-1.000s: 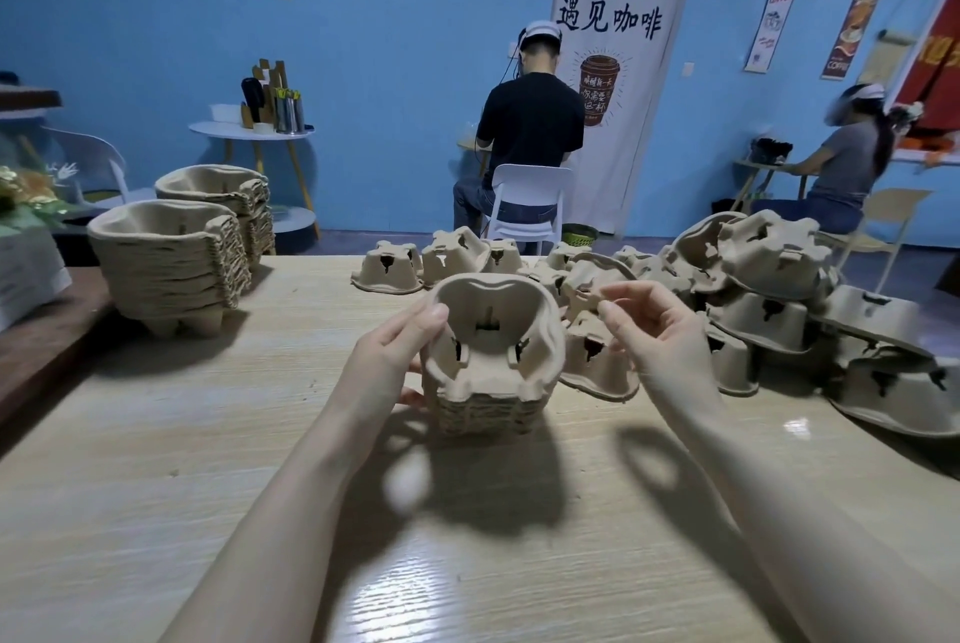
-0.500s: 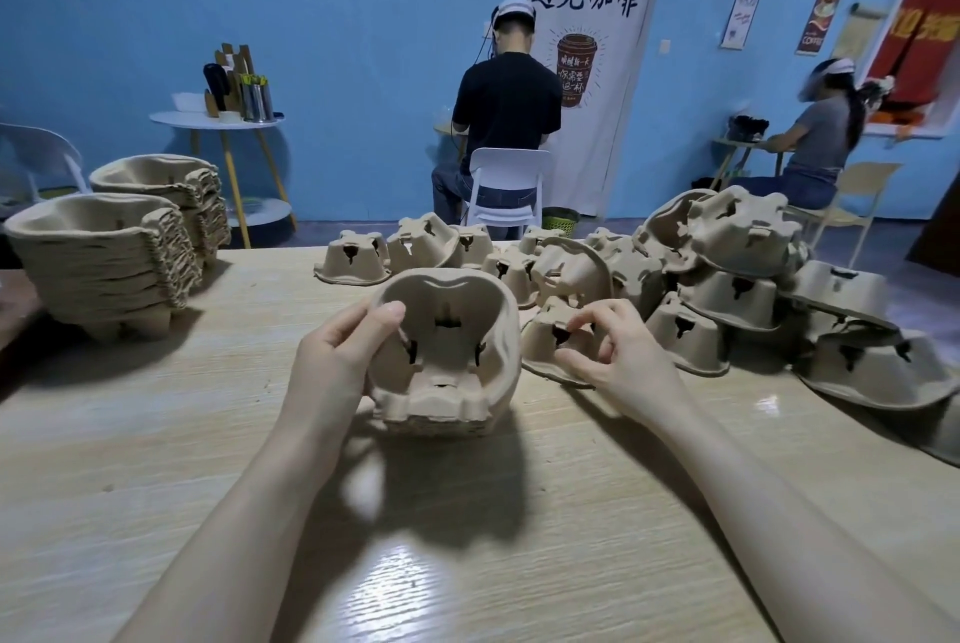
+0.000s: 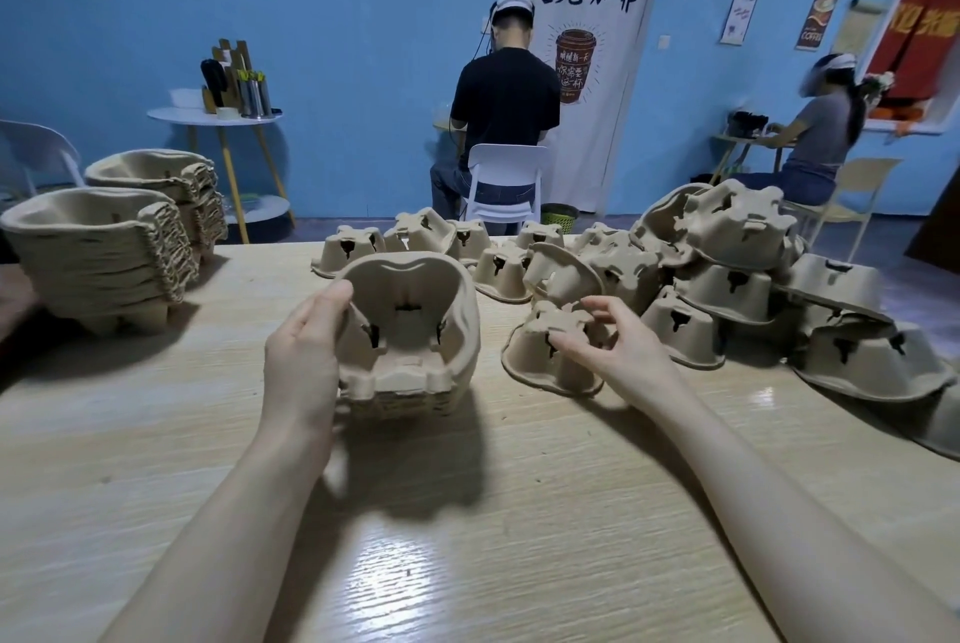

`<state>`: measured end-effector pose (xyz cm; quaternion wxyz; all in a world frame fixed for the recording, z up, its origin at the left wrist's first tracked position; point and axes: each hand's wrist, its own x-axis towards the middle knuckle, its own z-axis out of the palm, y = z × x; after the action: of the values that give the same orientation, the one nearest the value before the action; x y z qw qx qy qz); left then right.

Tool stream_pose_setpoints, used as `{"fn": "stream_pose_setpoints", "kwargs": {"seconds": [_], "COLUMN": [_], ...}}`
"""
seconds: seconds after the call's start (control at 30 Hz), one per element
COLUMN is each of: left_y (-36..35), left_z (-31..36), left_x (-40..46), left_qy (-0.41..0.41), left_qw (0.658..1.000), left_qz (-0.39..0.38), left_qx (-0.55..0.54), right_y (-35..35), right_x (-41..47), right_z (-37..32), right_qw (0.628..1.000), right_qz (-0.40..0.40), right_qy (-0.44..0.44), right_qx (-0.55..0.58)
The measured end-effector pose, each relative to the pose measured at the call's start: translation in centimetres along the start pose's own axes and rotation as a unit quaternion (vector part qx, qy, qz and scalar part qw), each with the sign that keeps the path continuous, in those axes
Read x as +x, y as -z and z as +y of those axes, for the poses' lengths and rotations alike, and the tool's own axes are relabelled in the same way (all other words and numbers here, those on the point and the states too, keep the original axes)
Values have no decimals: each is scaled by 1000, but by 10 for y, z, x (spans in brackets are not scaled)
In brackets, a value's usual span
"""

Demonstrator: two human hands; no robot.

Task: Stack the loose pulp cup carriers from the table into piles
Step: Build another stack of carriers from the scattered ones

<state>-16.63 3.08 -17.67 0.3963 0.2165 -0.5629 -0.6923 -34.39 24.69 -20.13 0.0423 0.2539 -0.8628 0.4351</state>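
Observation:
A small pile of nested brown pulp cup carriers (image 3: 410, 330) stands tilted toward me on the wooden table (image 3: 467, 512). My left hand (image 3: 304, 356) grips its left rim. Just to the right lies one upside-down loose carrier (image 3: 540, 356), and my right hand (image 3: 618, 351) has its fingers closed on that carrier's top and near side. Behind and to the right spreads a heap of several loose carriers (image 3: 727, 257), most of them upside down.
Two tall finished piles (image 3: 109, 252) stand at the table's far left. Beyond the table, a person in black sits on a white chair (image 3: 506, 179), another person sits at the right, and a small round side table (image 3: 218, 117) stands by the blue wall.
My right hand dropped from mid-air onto the loose carrier beside the small pile and closed on it. My left hand has kept its hold on the pile.

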Motion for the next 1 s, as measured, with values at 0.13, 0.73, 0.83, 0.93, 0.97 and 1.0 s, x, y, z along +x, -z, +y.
{"fn": "stream_pose_setpoints", "kwargs": {"seconds": [0.13,0.73,0.83,0.93,0.97,1.0], "left_y": [3,-2,-1,0,0,1], "left_z": [-4,-1,-2,-4,-5,-5], "left_x": [3,-1,1,3,4,4], "left_qy": [8,-21,-26,-28,-28,-28], "left_qw": [1000,995,996,997,997,997], "left_qz": [-20,-47,-49,-51,-51,-50], "left_qx": [-4,-82,-62,-51,-49,-48], "right_y": [-2,9,10,10,10,10], "right_x": [0,-23,-20,-19,-19,-19], "right_z": [1,-22,-20,-19,-20,-20], "right_qw": [998,955,957,955,958,961], "right_qz": [-33,72,44,44,53,65], "right_qy": [18,196,172,161,161,160], "right_qx": [40,209,230,243,233,217]}}
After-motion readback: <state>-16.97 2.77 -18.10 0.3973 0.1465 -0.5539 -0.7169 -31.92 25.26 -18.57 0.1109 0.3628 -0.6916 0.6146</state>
